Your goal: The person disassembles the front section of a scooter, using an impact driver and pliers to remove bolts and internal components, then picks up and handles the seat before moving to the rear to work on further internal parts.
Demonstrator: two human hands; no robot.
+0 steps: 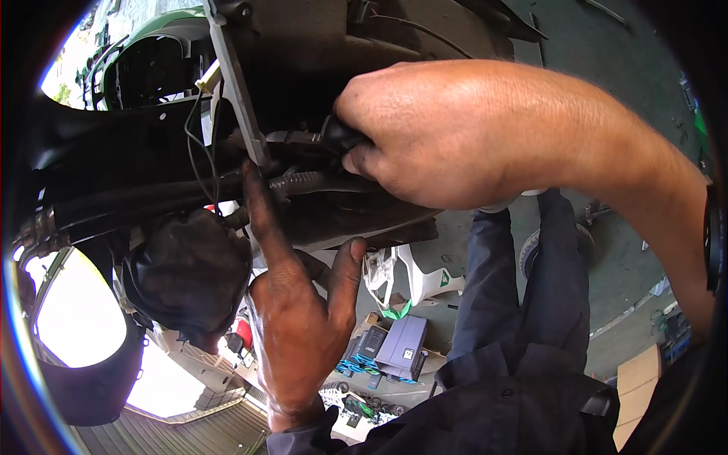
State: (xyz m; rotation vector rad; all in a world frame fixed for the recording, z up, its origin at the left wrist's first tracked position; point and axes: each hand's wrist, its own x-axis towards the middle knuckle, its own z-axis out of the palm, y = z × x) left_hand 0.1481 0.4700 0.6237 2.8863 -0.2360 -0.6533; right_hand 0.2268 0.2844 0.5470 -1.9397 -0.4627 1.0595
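Observation:
My right hand (pixel 432 136) reaches in from the right, its fingers wrapped round the black handle (pixel 343 136) of a tool. The tool's short metal shank (pixel 294 137) points left into the dark underside of a vehicle frame; its tip is hard to make out. My left hand (pixel 299 318) is below, index finger stretched up to the lower end of a flat grey metal bar (pixel 236 83) and thumb spread apart. Beside that fingertip runs a ribbed conduit (pixel 297 184). A thin dark cable (pixel 191 144) with a pale connector (pixel 208 78) hangs left of the bar.
Black body panels (pixel 106 144) and a black-covered bundle (pixel 189 265) fill the left. A green-edged housing (pixel 152 64) sits at upper left. Below lie a white and green panel (pixel 425 280) and a purple-grey box (pixel 403 345). A wheel (pixel 528 254) stands by my legs.

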